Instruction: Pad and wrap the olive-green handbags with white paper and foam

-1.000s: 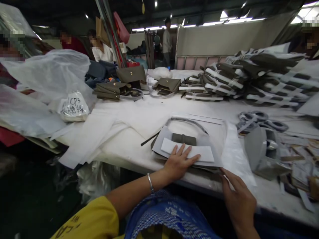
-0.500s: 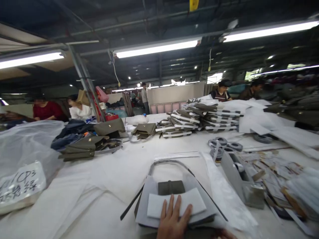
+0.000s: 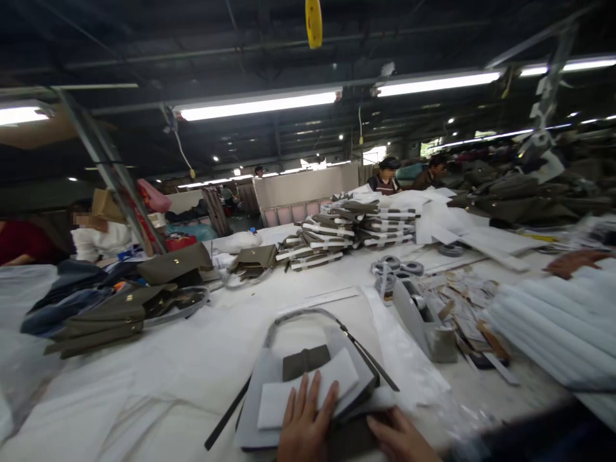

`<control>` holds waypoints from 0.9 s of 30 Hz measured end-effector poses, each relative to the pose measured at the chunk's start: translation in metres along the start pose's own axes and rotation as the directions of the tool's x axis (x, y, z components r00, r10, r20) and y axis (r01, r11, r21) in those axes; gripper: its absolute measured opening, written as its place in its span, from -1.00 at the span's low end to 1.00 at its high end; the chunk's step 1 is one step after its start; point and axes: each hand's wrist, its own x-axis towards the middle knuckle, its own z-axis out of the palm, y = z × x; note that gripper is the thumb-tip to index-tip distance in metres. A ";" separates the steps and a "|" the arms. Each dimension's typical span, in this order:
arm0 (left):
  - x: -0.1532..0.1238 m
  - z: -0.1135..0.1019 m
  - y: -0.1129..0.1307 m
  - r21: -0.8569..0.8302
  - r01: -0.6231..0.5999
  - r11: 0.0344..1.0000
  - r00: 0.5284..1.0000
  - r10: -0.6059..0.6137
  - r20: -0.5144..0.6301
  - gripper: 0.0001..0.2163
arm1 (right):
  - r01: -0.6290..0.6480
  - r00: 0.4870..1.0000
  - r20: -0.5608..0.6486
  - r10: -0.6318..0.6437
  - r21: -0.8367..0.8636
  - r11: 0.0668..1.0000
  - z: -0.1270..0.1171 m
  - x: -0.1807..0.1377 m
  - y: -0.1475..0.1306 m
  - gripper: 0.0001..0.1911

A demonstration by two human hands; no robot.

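An olive handbag [image 3: 353, 439] lies on the white-covered table directly in front of me. Its wrapped handle [image 3: 308, 312] arches toward the far side, and dark strap ends stick out at both sides. Over the bag's body is a pale grey sheet [image 3: 251, 420], with a folded white foam sheet [image 3: 344, 375] on top. My left hand [image 3: 304, 420] presses flat on the foam, fingers spread. At the bag's near right corner, my right hand [image 3: 402, 436] has its thumb and fingers closed on the edge of the olive flap; its fingertips are partly hidden.
Tape rolls [image 3: 392, 266] and a grey tape dispenser [image 3: 416, 317] stand to the right, beside scattered paper scraps [image 3: 462, 292]. White foam [image 3: 553, 321] is stacked at far right. Piled bags [image 3: 332, 234] lie behind; more olive bags [image 3: 103, 314] lie left. Co-workers [image 3: 385, 179] sit across.
The view has swung right, so the scene shifts left. My right hand has come further into view at the flap's edge. The foam sheet sits more tilted under my left hand.
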 end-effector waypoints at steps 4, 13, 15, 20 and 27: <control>0.004 -0.024 0.001 -0.077 0.019 0.997 0.992 -0.009 0.122 -0.21 | -0.004 1.000 -0.002 0.005 0.135 0.991 0.026 -0.015 -0.017 -0.44; 0.018 -0.033 -0.020 -0.183 0.099 0.978 0.994 -0.088 0.070 -0.27 | 0.073 0.992 0.100 -0.081 0.080 0.994 0.049 -0.006 -0.033 -0.31; 0.020 -0.034 -0.025 -0.194 0.123 0.973 0.991 -0.110 0.081 -0.28 | 0.161 0.970 0.208 -0.124 -0.169 0.972 0.029 0.007 -0.040 -0.39; 0.026 -0.040 -0.032 -0.220 0.194 0.956 0.981 -0.182 0.071 -0.30 | 0.395 0.842 0.301 -0.448 -0.910 0.129 -0.055 0.048 -0.074 -0.70; 0.028 -0.042 -0.035 -0.248 0.221 0.943 0.975 -0.214 0.054 -0.31 | 0.229 0.894 0.245 -0.376 -0.970 -0.088 -0.108 0.078 -0.087 -0.83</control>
